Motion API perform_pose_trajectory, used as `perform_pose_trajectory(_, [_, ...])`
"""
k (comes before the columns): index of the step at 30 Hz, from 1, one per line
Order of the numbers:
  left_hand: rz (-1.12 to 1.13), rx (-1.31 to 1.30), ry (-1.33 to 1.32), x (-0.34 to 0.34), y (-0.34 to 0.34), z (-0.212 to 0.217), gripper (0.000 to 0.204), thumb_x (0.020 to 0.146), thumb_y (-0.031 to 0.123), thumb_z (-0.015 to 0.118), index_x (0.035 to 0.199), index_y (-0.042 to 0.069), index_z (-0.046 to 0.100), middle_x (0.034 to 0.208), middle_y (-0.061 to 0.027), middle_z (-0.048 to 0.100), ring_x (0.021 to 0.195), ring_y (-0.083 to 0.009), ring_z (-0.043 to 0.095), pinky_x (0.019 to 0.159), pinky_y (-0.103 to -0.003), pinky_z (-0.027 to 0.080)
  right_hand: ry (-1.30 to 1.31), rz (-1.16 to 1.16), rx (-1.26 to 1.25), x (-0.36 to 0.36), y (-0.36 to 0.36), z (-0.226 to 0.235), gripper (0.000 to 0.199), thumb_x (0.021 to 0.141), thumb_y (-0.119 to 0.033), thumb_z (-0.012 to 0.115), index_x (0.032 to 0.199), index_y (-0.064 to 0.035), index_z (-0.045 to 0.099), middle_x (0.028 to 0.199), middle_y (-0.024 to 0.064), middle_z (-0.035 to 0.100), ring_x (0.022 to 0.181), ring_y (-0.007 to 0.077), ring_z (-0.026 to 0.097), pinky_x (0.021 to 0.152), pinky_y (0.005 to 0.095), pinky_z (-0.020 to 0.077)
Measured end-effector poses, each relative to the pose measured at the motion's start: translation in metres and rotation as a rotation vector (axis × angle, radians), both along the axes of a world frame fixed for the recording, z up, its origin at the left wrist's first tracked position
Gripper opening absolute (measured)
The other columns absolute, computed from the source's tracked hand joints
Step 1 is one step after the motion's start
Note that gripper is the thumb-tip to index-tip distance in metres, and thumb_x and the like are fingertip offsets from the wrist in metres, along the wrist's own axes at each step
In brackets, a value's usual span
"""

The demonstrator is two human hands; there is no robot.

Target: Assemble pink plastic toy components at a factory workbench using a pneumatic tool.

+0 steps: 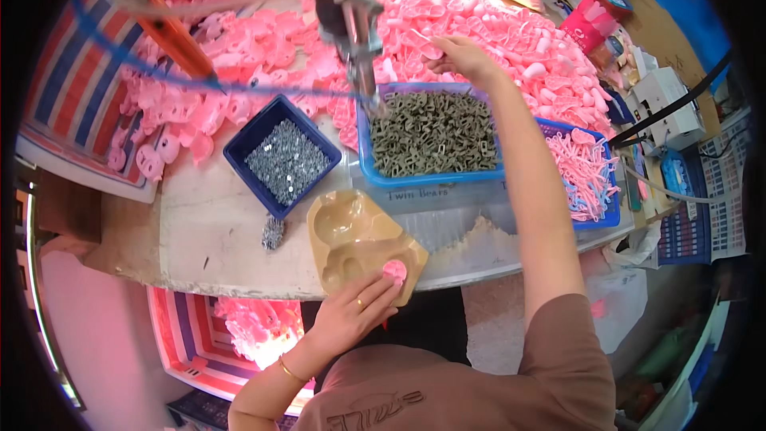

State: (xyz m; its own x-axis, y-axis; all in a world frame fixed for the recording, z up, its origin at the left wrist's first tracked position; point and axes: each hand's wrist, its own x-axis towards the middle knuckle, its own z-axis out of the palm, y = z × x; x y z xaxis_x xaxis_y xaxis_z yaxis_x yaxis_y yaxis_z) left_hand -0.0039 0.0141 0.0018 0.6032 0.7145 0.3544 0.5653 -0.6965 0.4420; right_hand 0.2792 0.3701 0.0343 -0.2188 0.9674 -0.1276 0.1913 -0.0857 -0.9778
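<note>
My left hand, with a ring and a bracelet, lies on the near side of a tan moulded fixture with rounded hollows. Its fingers are stretched out, and the fingertips touch a small round pink plastic part seated in the fixture. My right arm reaches far forward over the table. At the near edge of a big heap of pink plastic parts, my right hand pinches a curved pink plastic part.
A dark blue bin holds small silver metal pieces; a blue-rimmed tray holds grey-brown clips. Pink and blue strips fill another blue tray. A metal tool head hangs over the table, beside an orange tool and a blue hose.
</note>
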Motion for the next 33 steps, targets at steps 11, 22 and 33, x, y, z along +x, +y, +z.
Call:
perform_pose_trajectory(11, [0.036, 0.092, 0.050, 0.006, 0.000, -0.009, 0.045, 0.080, 0.013, 0.072, 0.123, 0.004, 0.062, 0.124, -0.0081, 0.062, 0.114, -0.0261, 0.061, 0.090, -0.036, 0.054, -0.078, 0.610, -0.037, -0.063, -0.174, 0.043, 0.035, 0.092, -0.018, 0.066, 0.125, -0.0045, 0.063, 0.093, 0.0031, 0.069, 0.072, 0.0074, 0.063, 0.065, 0.0226, 0.0518])
perform_pose_trajectory(22, [0.256, 0.345, -0.096, -0.117, 0.018, -0.018, 0.022, 0.080, 0.004, 0.071, 0.101, 0.006, 0.068, 0.103, -0.0110, 0.067, 0.090, -0.0304, 0.065, 0.081, -0.043, 0.054, -0.452, 0.854, 0.495, -0.125, -0.249, -0.021, 0.023, 0.086, -0.021, 0.068, 0.103, -0.0065, 0.066, 0.093, 0.0133, 0.066, 0.087, 0.0329, 0.065, 0.076, 0.0401, 0.0516])
perform_pose_trajectory(33, [0.930, 0.279, 0.225, -0.265, 0.255, -0.008, 0.045, 0.088, 0.005, 0.055, 0.132, 0.011, 0.056, 0.132, -0.0154, 0.058, 0.112, -0.0374, 0.059, 0.096, -0.045, 0.049, -0.608, 0.724, 0.455, -0.131, -0.257, 0.006, 0.023, 0.090, -0.023, 0.065, 0.109, -0.0105, 0.065, 0.094, 0.0124, 0.065, 0.085, 0.0333, 0.065, 0.074, 0.0425, 0.0510])
